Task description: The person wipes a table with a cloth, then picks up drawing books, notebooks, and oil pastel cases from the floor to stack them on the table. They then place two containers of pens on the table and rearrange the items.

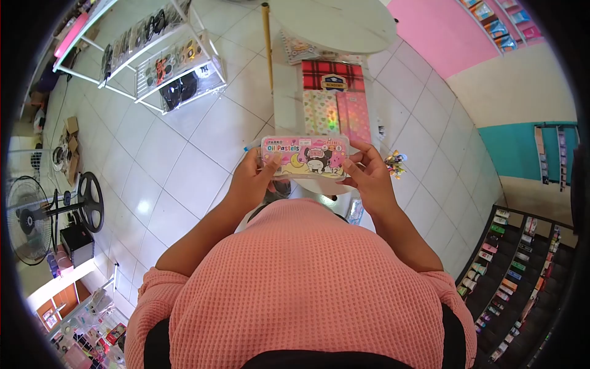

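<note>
A pink box of oil pastels with cartoon characters on its lid is held up in front of me, its printed face toward the camera. My left hand grips the box's left end, thumb on the front. At the right end, my right hand pinches it with the thumb in front and fingers behind. Beyond the box, a pink patterned notebook, a heart-patterned notebook and a red plaid item with an Academy label lie on a white table.
A round pale tabletop stands at the far end. Left are a white wire rack of bagged goods and a black fan. A dark shelf of small products lines the right. A colourful bundle sits beside the table.
</note>
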The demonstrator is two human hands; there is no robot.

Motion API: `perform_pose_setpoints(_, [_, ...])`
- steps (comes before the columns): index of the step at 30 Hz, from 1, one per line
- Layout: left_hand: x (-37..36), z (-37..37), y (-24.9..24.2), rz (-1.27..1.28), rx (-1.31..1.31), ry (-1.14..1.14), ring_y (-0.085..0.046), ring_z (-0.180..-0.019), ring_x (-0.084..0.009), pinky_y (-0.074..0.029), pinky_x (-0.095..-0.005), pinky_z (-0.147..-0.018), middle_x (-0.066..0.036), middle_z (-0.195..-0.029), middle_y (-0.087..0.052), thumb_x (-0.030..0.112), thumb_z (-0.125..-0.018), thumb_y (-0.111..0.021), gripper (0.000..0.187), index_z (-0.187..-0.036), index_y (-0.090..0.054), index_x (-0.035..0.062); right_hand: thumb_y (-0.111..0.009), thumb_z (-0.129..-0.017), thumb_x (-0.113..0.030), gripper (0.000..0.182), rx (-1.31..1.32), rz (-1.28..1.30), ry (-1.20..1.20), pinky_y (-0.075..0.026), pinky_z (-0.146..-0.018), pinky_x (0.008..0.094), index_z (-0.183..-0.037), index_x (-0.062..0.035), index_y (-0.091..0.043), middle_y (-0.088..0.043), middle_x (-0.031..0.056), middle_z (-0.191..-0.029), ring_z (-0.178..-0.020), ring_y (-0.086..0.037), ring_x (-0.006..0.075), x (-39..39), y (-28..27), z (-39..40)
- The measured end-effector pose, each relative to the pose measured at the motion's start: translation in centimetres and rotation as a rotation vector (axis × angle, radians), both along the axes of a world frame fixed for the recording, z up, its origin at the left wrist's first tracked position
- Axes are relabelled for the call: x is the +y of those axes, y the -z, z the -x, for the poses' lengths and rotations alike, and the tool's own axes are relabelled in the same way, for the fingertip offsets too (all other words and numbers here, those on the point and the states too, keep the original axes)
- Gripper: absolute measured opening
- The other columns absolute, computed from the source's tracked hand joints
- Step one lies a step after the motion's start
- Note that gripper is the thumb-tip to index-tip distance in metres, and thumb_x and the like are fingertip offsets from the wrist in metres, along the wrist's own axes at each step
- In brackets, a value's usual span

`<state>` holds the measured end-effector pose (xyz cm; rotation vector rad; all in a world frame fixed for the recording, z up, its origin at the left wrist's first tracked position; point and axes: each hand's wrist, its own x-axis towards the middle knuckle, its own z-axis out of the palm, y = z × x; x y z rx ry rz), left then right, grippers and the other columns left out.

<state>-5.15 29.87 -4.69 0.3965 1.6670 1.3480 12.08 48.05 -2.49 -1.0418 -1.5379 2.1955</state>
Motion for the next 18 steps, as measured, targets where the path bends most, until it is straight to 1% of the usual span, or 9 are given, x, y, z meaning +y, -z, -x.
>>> perform_pose_setpoints(1, [0.4, -0.7, -0.2, -0.001, 0.007, 0.006, -0.064, -0.075, -0.013, -0.049, -0.025, -0.06, -0.008, -0.096, -0.065, 0.029, -0.1, -0.048, 0.033, -0.115, -0.052, -0.0006, -0.066, -0.089, -0.01, 0.044, 0.019, 0.028, 0.008, -0.058, -0.071, 0.028, -0.127, -0.0004, -0.048, -0.051, 0.0046, -0.101, -0.087, -0.057, 0.0125, 0.3, 0.3, -0.8])
perform_pose_setpoints(4, [1.5, -2.5, -0.7, 0.071, 0.221, 0.028, -0.061, -0.074, -0.0101, -0.049, -0.0236, -0.061, -0.006, -0.09, -0.065, 0.031, -0.098, -0.053, 0.035, -0.109, -0.057, -0.0018, -0.064, -0.091, -0.012, 0.046, 0.044, 0.045, 0.02, -0.056, -0.074, 0.0276, -0.132, -0.0005, -0.047, -0.052, 0.0038, -0.102, -0.089, -0.057, 0.0121, 1.8, 1.2, -3.3])
perform_pose_setpoints(7, [1.3, -4.6, 0.6, 0.12, 0.15, 0.062, -0.058, -0.074, -0.0083, -0.049, -0.0234, -0.062, -0.004, -0.088, -0.065, 0.031, -0.097, -0.056, 0.035, -0.112, -0.063, -0.0009, -0.06, -0.093, -0.014, 0.047, 0.038, 0.034, -0.012, -0.053, -0.08, 0.0279, -0.136, -0.0003, -0.047, -0.053, 0.0022, -0.099, -0.093, -0.058, 0.0103, 3.1, 0.1, -6.3])
perform_pose_setpoints(9, [1.7, -6.1, 0.9, 0.062, 0.073, 0.036, -0.058, -0.074, -0.0082, -0.05, -0.024, -0.064, -0.004, -0.086, -0.066, 0.03, -0.096, -0.057, 0.035, -0.113, -0.066, 0.0002, -0.056, -0.096, -0.015, 0.045, -0.077, -0.068, -0.092, -0.051, -0.086, 0.0296, -0.137, -0.001, -0.045, -0.058, 0.0024, -0.111, -0.101, -0.058, 0.0121, 4.2, -0.1, -8.8])
perform_pose_setpoints(11, [3.2, -7.7, 0.5, 0.09, 0.126, -0.002, -0.059, -0.072, -0.0087, -0.05, -0.0242, -0.062, -0.005, -0.083, -0.067, 0.031, -0.094, -0.061, 0.036, -0.112, -0.068, 0.001, -0.059, -0.094, -0.013, 0.045, -0.061, -0.09, -0.095, -0.052, -0.085, 0.0299, -0.135, 0.0018, -0.046, -0.06, 0.0034, -0.109, -0.1, -0.059, 0.0116, 5.6, 2.4, -10.7])
perform_pose_setpoints(13, [4.4, -9.2, 0.4, 0.201, 0.154, -0.093, -0.062, -0.068, -0.0096, -0.051, -0.0249, -0.059, -0.005, -0.081, -0.069, 0.033, -0.091, -0.065, 0.035, -0.105, -0.071, 0.0006, -0.063, -0.091, -0.013, 0.044, -0.116, -0.265, -0.12, -0.053, -0.081, 0.0293, -0.129, 0.0051, -0.051, -0.063, 0.0061, -0.103, -0.092, -0.062, 0.0109, 6.8, 5.6, -12.1])
perform_pose_setpoints(14, [4.8, -9.4, 0.9, 0.229, 0.202, -0.103, -0.064, -0.066, -0.0097, -0.052, -0.025, -0.057, -0.006, -0.08, -0.07, 0.031, -0.087, -0.069, 0.033, -0.101, -0.071, 0.0004, -0.063, -0.091, -0.013, 0.044, -0.119, -0.264, -0.129, -0.053, -0.081, 0.0293, -0.129, 0.0051, -0.051, -0.063, 0.0061, -0.103, -0.092, -0.062, 0.0109, 7.1, 6.9, -12.4])
perform_pose_setpoints(16, [5.1, -9.3, 2.5, 0.269, 0.259, -0.107, -0.064, -0.067, -0.0094, -0.052, -0.0246, -0.059, -0.006, -0.08, -0.071, 0.029, -0.086, -0.07, 0.032, -0.101, -0.072, 0.0004, -0.068, -0.088, -0.013, 0.04, -0.229, -0.391, -0.178, -0.053, -0.075, 0.0273, -0.121, 0.0072, -0.057, -0.067, 0.0081, -0.094, -0.083, -0.063, 0.0107, 7.7, 9.0, -11.8])
perform_pose_setpoints(18, [5.0, -8.5, 4.7, 0.319, 0.319, -0.101, -0.065, -0.068, -0.0091, -0.053, -0.0242, -0.061, -0.006, -0.08, -0.071, 0.028, -0.086, -0.071, 0.031, -0.1, -0.072, 0.0004, -0.071, -0.085, -0.016, 0.038, -0.24, -0.392, -0.134, -0.051, -0.075, 0.0269, -0.115, 0.0056, -0.06, -0.068, 0.0092, -0.092, -0.082, -0.064, 0.0119, 7.4, 10.9, -10.3])
